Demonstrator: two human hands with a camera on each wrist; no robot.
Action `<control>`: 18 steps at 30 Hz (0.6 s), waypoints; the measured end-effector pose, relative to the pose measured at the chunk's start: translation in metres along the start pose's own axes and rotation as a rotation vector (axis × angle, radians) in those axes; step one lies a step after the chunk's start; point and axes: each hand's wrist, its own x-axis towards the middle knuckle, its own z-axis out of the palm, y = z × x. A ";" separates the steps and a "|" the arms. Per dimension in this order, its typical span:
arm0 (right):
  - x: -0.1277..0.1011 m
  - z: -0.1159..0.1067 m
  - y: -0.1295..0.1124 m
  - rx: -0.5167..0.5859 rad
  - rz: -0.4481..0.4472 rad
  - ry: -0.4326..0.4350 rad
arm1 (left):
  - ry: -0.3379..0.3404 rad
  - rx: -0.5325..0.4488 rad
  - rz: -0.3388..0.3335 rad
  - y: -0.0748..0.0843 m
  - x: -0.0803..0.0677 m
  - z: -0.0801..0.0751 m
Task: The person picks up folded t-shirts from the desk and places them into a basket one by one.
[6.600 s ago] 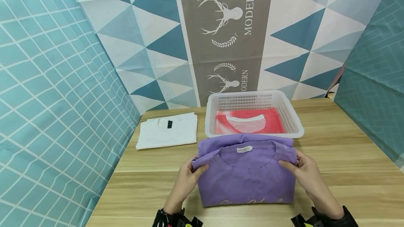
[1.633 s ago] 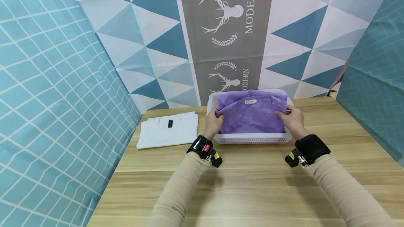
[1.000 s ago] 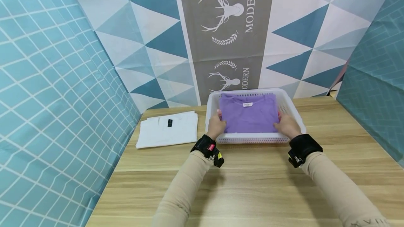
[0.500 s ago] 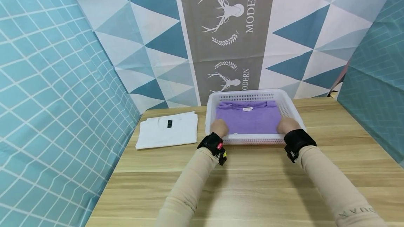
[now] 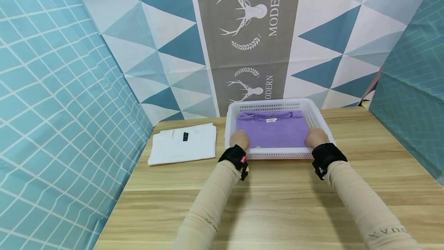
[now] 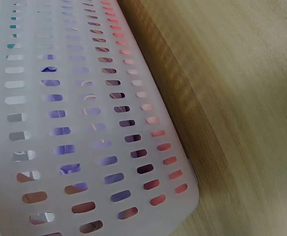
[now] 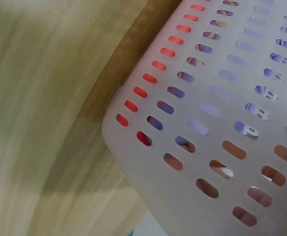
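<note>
A folded purple T-shirt (image 5: 277, 132) lies flat in the white plastic basket (image 5: 281, 152), its neckline and white label toward the back. My left hand (image 5: 240, 139) reaches over the basket's front rim to the shirt's front left corner. At the front right corner is my right hand (image 5: 317, 138). Both hands show only their rounded backs from above; the fingers are hidden. In the left wrist view, purple cloth and bits of skin show through the slots of the basket wall (image 6: 91, 142). The right wrist view shows the same through its basket wall (image 7: 182, 128), with red cloth low down.
A folded white T-shirt (image 5: 182, 144) with a black label lies on the wooden table (image 5: 277, 203) left of the basket. A patterned cloth backdrop (image 5: 256, 49) hangs close behind the basket. Teal cloths (image 5: 52, 126) border the left and right sides.
Both hands carried the purple T-shirt from the table into the basket, over the red shirt, and lowered it flat. Over the last half second hands and shirt hardly move.
</note>
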 end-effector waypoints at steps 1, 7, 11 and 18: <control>0.000 0.000 0.000 -0.002 -0.003 -0.005 | 0.064 0.006 0.014 -0.004 0.008 0.011; -0.001 -0.008 0.000 -0.034 -0.071 -0.011 | 0.153 -0.021 0.035 -0.005 -0.001 0.008; -0.005 -0.019 0.000 0.003 -0.091 -0.014 | 0.132 -0.044 0.083 -0.003 -0.025 -0.015; -0.011 -0.046 -0.006 0.062 -0.083 -0.061 | 0.131 -0.023 0.175 -0.005 -0.041 -0.053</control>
